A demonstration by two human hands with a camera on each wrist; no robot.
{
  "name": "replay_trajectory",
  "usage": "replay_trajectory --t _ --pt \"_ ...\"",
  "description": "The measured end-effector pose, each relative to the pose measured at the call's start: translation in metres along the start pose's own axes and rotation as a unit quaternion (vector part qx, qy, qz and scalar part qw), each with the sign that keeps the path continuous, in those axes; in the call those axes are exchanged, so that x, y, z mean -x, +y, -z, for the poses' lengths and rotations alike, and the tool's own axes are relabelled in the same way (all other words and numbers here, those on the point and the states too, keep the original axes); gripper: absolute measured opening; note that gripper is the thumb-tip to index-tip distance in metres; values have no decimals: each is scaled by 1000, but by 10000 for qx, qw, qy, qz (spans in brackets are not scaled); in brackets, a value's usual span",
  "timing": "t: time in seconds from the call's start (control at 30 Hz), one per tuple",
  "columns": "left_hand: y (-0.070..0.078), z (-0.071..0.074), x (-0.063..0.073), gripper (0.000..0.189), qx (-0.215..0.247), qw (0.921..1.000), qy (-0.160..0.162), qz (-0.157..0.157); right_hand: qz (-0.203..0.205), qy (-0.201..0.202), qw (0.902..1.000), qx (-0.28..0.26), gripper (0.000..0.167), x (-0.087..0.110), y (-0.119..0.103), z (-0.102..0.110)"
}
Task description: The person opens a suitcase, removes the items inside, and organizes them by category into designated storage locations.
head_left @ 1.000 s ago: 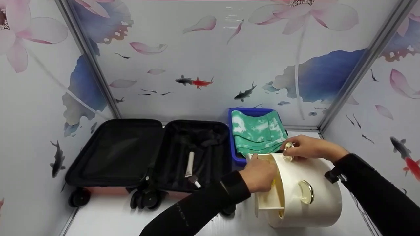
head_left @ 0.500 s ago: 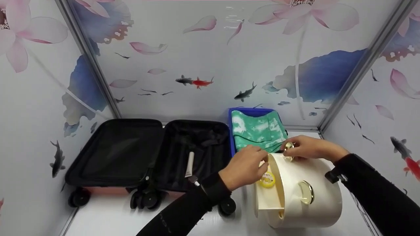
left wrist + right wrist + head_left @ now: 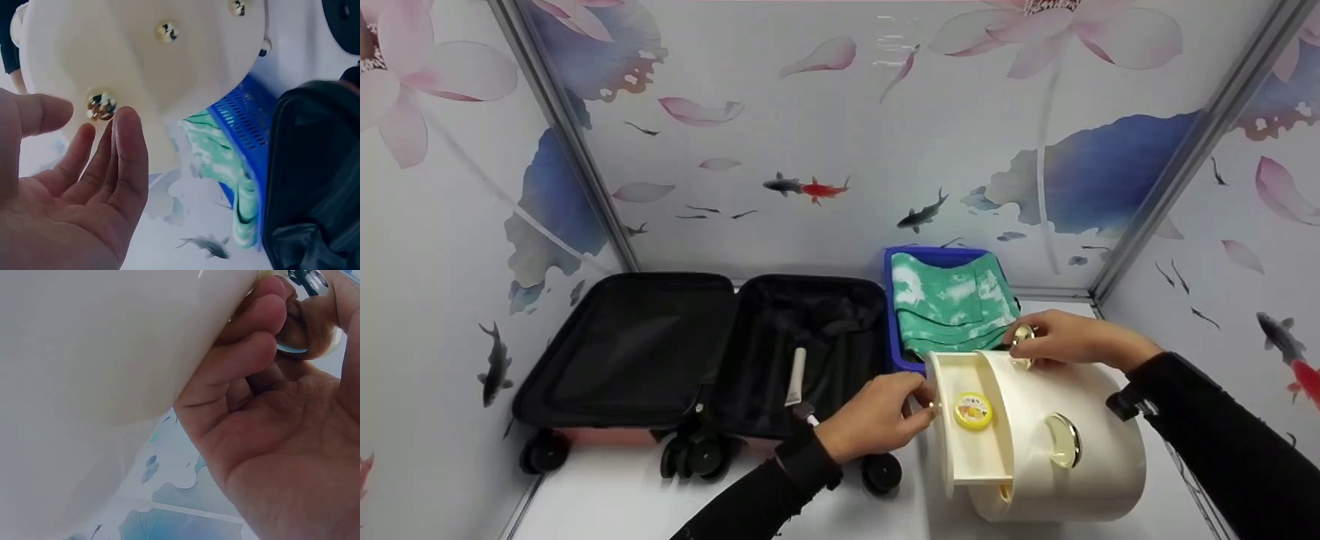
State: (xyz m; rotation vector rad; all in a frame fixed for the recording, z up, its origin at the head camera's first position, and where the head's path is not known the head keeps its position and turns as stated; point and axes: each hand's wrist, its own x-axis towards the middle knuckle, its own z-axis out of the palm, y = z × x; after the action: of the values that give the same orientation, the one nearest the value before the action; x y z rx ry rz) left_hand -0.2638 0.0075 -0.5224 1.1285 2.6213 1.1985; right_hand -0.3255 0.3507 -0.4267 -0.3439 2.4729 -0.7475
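Note:
A cream, rounded storage box [image 3: 1091, 442] stands at the right in the head view, one drawer [image 3: 969, 465] pulled out to the left. In that drawer lies a small round tin [image 3: 973, 411] with a yellow rim and a printed lid. My left hand [image 3: 874, 420] is at the drawer's front, thumb and fingers spread either side of its gold knob [image 3: 101, 105]; the left wrist view shows a gap between thumb and knob. My right hand [image 3: 1061, 339] grips a gold-trimmed handle [image 3: 309, 282] on the box, fingers curled through it.
Left of the box lies an opened black-lined suitcase [image 3: 622, 352], with a white tube [image 3: 796, 377] inside its right half. Behind the box stands a blue basket [image 3: 892, 330] holding folded green-and-white cloth [image 3: 952, 300]. Printed wall panels [image 3: 840, 112] enclose the back and sides.
My left hand has come out of the drawer, over its edge, and down to the front knob, uncovering the yellow tin. My right hand stays on the handle.

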Motion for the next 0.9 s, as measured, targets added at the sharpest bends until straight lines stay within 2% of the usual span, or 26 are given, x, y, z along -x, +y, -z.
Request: replay_trajectory --t 0.17,0.33,0.63,0.9 --pt "-3 -11 -1 12 176 9996 198 -72 -24 -27 10000 -88 44 -1 0 -1" --pt "2 -17 -6 12 183 9989 340 -250 -27 -23 10000 -66 43 -1 -1 -1" --pt "19 -38 -31 11 -56 9994 226 -248 15 24 10000 -74 41 3 0 0" --pt "29 -52 -46 7 98 9994 235 -232 204 102 9997 -106 36 4 0 -1"
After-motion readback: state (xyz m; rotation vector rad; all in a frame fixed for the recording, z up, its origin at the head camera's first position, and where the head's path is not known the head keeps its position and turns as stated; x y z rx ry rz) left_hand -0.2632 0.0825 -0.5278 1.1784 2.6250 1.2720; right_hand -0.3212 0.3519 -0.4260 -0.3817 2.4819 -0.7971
